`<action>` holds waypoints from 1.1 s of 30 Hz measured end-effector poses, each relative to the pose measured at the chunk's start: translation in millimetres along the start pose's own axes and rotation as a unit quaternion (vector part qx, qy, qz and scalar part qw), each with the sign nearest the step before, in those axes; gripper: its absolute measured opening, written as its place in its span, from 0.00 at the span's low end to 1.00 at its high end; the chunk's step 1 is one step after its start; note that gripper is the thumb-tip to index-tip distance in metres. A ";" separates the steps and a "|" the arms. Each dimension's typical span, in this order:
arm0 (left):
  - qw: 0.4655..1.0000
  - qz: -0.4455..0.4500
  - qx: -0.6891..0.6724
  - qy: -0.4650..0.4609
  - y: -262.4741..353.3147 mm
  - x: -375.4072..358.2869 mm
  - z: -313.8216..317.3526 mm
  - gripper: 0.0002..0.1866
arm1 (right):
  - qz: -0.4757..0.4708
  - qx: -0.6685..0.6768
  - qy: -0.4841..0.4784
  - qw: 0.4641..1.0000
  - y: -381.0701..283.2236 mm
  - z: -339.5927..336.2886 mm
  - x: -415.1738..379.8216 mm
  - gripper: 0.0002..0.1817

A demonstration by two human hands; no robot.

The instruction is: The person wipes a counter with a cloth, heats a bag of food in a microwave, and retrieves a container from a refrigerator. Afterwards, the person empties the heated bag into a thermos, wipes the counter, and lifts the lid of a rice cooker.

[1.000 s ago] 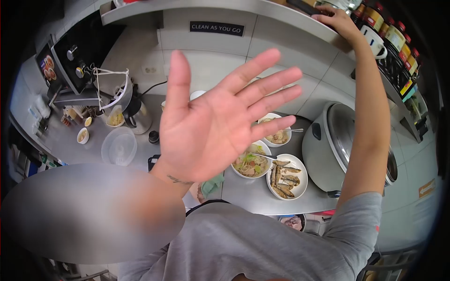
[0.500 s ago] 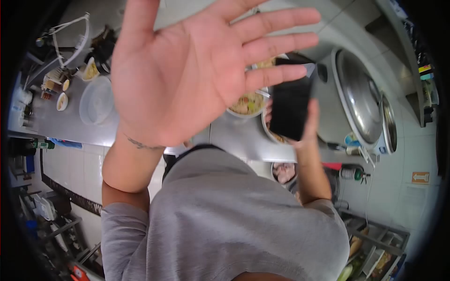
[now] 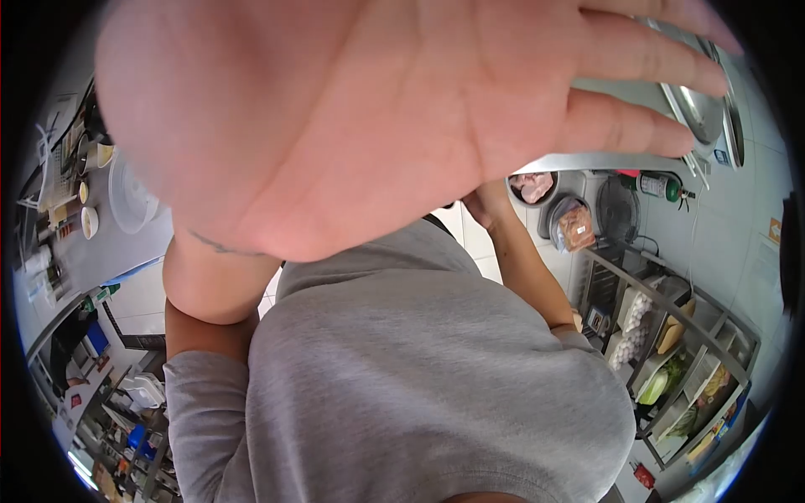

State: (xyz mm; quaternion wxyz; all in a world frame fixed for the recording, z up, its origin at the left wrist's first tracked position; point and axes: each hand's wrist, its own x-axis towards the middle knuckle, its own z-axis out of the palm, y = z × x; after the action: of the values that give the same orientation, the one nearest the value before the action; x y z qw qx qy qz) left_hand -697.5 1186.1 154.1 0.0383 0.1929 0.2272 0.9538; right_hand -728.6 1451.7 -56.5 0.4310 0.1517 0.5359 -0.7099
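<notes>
My left hand (image 3: 360,109) fills the upper view close to the camera, palm towards me and fingers spread to the right. It holds nothing. My right hand (image 3: 483,208) is low near my waist, partly hidden behind the left palm. Its visible fingers look curled, with a small dark edge beside them; what they hold is hidden. The black phone seen earlier cannot be made out now.
On the left, a steel counter (image 3: 80,264) bears a clear plastic tub (image 3: 130,201) and small bowls. Down on the right are a pot of raw meat (image 3: 534,186), a bagged package (image 3: 575,228), a green cylinder (image 3: 658,186) and a shelf rack (image 3: 713,339) with vegetables.
My left palm has come nearer the camera and covers more of the counter. My right hand, which held the black phone over the counter, has dropped towards my waist. The view has tilted down.
</notes>
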 end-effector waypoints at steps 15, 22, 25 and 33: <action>0.998 0.058 -0.001 0.022 30.6 -30.2 -2.1 0.45 | -0.191 -0.125 0.113 0.967 45.7 -11.0 14.9 0.28; 0.997 0.069 0.003 0.014 31.7 -38.0 3.9 0.44 | -0.213 -0.075 0.118 0.967 44.8 -7.1 11.7 0.29; 0.997 0.069 0.003 0.014 30.5 -39.1 3.1 0.44 | -0.226 -0.086 0.109 0.964 37.5 0.7 0.8 0.29; 0.997 0.067 0.001 0.024 28.2 -40.9 -0.5 0.44 | -0.257 -0.123 0.105 0.953 34.9 5.6 0.4 0.29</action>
State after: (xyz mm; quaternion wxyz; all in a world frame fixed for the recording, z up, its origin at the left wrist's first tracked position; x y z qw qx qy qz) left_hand -659.6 1154.2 151.9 -0.0313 0.1848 0.2160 0.9582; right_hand -700.5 1444.6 -76.7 0.1908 0.0282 0.6820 -0.7055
